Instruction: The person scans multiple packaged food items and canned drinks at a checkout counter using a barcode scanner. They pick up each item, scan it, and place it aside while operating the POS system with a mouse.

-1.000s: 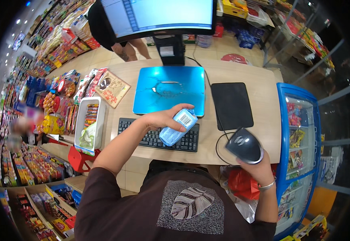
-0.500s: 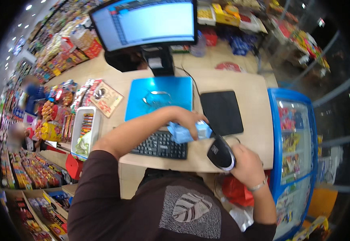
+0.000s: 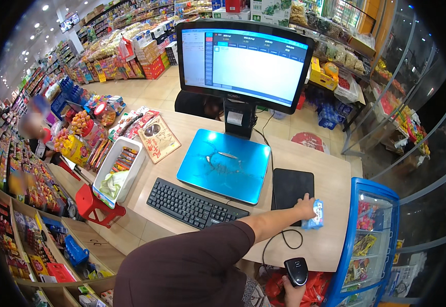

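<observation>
My left arm reaches across the counter [image 3: 330, 245] to the right. At its end my left hand [image 3: 303, 207] is closed on a small light-blue soft packet [image 3: 314, 217], next to the black pad [image 3: 295, 185]. Low in the view, by the counter's front edge, my right hand [image 3: 293, 293] grips a black barcode scanner [image 3: 297, 271]. The scanner's cable [image 3: 287, 233] loops over the counter. A black keyboard [image 3: 189, 204] and a shiny blue scale plate [image 3: 225, 166] lie left of my left hand.
A monitor [image 3: 243, 64] stands behind the blue plate. To the left are a white bin [image 3: 136, 171] of small packs, a flat picture packet [image 3: 159, 139] and a red stool [image 3: 87, 202]. A blue-framed fridge [image 3: 353, 230] borders the counter's right end. Red bags [image 3: 317, 286] sit below.
My left hand has carried the blue packet rightward, away from the scanner, to the pad's right side. My right hand has lowered the scanner toward the counter's front edge. The view has shifted.
</observation>
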Demonstrator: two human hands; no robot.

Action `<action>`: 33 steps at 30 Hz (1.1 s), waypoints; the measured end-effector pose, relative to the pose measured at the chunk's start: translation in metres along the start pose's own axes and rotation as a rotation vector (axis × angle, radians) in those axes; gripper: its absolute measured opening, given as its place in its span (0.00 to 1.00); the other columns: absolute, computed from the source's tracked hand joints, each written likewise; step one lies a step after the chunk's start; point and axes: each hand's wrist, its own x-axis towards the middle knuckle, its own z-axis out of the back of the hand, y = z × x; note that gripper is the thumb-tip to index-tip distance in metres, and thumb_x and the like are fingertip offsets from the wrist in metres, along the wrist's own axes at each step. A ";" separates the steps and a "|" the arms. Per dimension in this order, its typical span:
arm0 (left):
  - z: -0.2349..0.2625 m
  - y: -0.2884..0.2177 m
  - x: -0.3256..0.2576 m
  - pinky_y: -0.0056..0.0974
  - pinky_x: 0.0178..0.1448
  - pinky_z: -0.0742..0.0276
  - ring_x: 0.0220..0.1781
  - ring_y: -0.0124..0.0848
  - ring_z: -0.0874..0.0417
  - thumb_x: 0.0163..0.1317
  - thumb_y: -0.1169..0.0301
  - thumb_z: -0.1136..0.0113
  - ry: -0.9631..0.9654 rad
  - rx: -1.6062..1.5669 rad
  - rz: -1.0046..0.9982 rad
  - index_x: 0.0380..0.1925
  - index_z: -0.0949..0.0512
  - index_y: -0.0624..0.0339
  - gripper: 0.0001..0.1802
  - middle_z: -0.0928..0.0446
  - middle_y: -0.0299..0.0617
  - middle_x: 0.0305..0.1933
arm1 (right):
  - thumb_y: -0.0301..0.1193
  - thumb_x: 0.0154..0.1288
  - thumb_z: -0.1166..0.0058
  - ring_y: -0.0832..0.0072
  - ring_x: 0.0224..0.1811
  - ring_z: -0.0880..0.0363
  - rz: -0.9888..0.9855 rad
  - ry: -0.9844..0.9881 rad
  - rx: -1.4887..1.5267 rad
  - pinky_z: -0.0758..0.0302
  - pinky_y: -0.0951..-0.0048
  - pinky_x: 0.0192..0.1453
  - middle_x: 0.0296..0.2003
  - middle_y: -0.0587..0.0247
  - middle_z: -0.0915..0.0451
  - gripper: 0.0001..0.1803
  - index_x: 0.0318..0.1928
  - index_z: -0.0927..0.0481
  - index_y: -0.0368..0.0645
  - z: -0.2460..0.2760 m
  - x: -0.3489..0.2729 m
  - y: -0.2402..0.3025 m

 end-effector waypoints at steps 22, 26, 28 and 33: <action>0.475 0.488 -0.279 0.64 0.70 0.41 0.74 0.50 0.41 0.57 0.69 0.38 -0.515 0.925 0.416 0.65 0.32 0.39 0.33 0.36 0.48 0.69 | 0.20 0.58 0.38 0.79 0.23 0.25 0.124 0.075 0.019 0.27 0.78 0.28 0.30 0.66 0.22 0.12 0.43 0.23 0.36 -0.207 0.028 -0.002; 0.488 0.490 -0.250 0.63 0.72 0.45 0.78 0.49 0.46 0.63 0.65 0.41 -0.063 1.052 0.390 0.70 0.40 0.29 0.36 0.44 0.43 0.76 | 0.19 0.57 0.37 0.80 0.25 0.24 0.080 0.031 0.028 0.27 0.79 0.30 0.29 0.67 0.21 0.12 0.42 0.23 0.35 -0.243 0.007 0.006; 0.477 0.503 -0.240 0.62 0.72 0.45 0.77 0.48 0.44 0.63 0.63 0.41 -0.038 1.067 0.409 0.72 0.42 0.30 0.37 0.45 0.42 0.77 | 0.19 0.57 0.36 0.80 0.26 0.24 0.077 0.023 0.037 0.26 0.79 0.30 0.29 0.67 0.21 0.12 0.41 0.22 0.35 -0.258 -0.003 0.005; 0.490 0.526 -0.232 0.57 0.74 0.45 0.77 0.47 0.43 0.56 0.61 0.33 0.102 1.277 0.199 0.74 0.51 0.29 0.50 0.47 0.40 0.78 | 0.20 0.55 0.34 0.82 0.29 0.24 0.091 0.003 0.009 0.27 0.79 0.33 0.31 0.68 0.20 0.15 0.43 0.21 0.36 -0.278 -0.008 -0.024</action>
